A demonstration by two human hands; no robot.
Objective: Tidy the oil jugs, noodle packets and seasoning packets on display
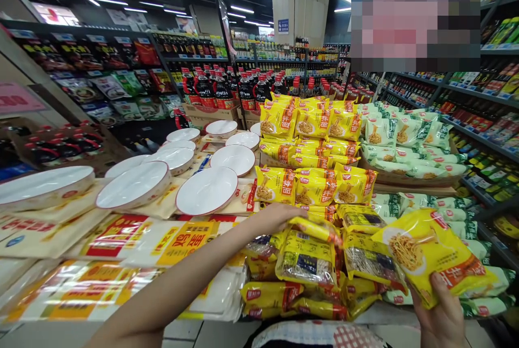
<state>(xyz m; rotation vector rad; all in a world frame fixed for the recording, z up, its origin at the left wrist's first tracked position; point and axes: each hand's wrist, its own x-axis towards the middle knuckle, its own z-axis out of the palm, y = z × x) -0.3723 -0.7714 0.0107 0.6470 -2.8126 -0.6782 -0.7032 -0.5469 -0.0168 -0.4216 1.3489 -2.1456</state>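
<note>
Right hand (441, 318): is clutching the lower corner of a glossy yellow plastic noodle packet (430, 256), which is tilting just above it and showing a printed noodle bowl and a red band.
Left hand (278, 217): is grasping the top edge of a yellow clear-windowed noodle bag (308, 256) on the pile just beside it.
Beyond the left hand: white round bowls (206, 190) are resting on flat packs.

A single head-worn camera looks forward and slightly down across a shop display of stacked packets (312, 186). The left hand (279, 217) lies close at lower centre, the right hand (441, 318) gripping a noodle packet (430, 256) at lower right; shelves (466, 94) recede toward the top.
</note>
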